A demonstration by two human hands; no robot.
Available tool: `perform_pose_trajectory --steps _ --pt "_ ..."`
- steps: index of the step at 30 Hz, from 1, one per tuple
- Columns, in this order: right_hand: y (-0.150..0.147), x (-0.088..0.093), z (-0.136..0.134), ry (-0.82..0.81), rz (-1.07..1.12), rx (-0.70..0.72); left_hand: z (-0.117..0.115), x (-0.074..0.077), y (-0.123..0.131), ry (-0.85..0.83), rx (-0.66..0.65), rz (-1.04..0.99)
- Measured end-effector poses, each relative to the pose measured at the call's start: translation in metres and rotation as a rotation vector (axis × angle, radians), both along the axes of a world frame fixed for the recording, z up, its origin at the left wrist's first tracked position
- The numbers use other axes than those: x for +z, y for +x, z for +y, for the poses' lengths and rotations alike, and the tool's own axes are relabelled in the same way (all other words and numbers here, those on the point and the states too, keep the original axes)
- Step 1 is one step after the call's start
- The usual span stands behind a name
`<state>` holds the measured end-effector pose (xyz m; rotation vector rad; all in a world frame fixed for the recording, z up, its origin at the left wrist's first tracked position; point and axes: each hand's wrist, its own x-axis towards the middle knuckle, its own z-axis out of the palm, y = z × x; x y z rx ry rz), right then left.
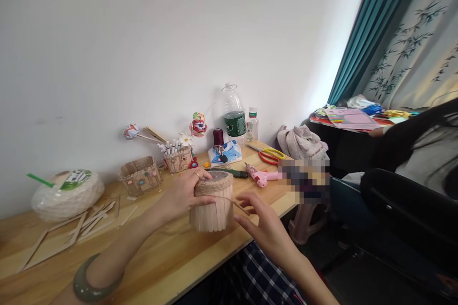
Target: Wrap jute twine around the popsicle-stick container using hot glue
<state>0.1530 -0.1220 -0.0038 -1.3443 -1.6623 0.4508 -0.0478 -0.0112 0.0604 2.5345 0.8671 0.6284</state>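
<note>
A round container [212, 212] with a wall of upright wooden craft sticks stands near the table's front edge, slightly tilted. Twine [218, 184] is wound in several turns about its upper rim. My left hand [184, 193] is closed on the container's left side, thumb across the front and fingers over the top. To the right, a loose length of the twine runs from the container to my right hand [259, 217], whose curled fingers hold it. That hand is just beside the container's wall.
Behind the container lie a pink glue gun [260, 176], scissors [268, 153] and a dark green tool [232, 172]. Loose wooden sticks [84, 226], a wrapped coconut [67, 195] and a stick basket [140, 176] are at left. A person's arm [404, 126] reaches over another table at right.
</note>
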Motion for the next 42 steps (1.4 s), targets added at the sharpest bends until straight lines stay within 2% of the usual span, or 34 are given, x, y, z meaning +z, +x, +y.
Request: perform_pose_trajectory --steps 2,3,7,10,13,17,21,25,30,32,36,39,42 --pt "0.005 -0.004 0.003 -0.016 -0.069 0.044 0.002 0.000 -0.001 0.014 0.018 0.017" --pt "0.011 -0.004 0.005 -0.022 -0.136 0.022 0.003 0.001 -0.002 0.016 0.018 0.028" --pt "0.055 0.005 0.026 -0.054 -0.419 -0.249 0.006 0.002 -0.005 0.028 -0.073 0.057" --pt "0.088 0.008 0.052 -0.092 -0.584 -0.361 0.008 0.003 -0.007 0.021 -0.153 0.050" --pt "0.104 0.003 0.075 -0.137 -0.775 -0.364 0.008 0.006 -0.011 -0.030 -0.202 0.073" --pt "0.108 -0.007 0.092 -0.183 -0.944 -0.356 0.010 0.008 -0.016 -0.092 -0.277 0.151" --pt "0.110 -0.008 0.093 -0.148 -1.023 -0.353 0.016 0.003 -0.015 -0.048 -0.248 0.123" --pt "0.117 -0.003 0.083 -0.024 -1.000 -0.360 0.024 -0.006 -0.011 -0.014 -0.165 0.005" --pt "0.126 0.010 0.064 0.145 -0.843 -0.371 0.031 -0.011 -0.008 -0.210 -0.104 -0.193" --pt "0.123 0.019 0.054 0.256 -0.727 -0.319 0.031 -0.013 -0.007 -0.258 -0.077 -0.225" --pt "0.101 0.035 0.037 0.479 -0.509 -0.069 0.027 -0.014 -0.002 -0.282 -0.032 -0.253" --pt "0.087 0.040 0.032 0.478 -0.471 0.110 0.021 -0.013 0.001 -0.280 -0.022 -0.269" --pt "0.081 0.038 0.032 0.449 -0.443 0.218 0.017 -0.012 0.004 -0.287 -0.018 -0.276"
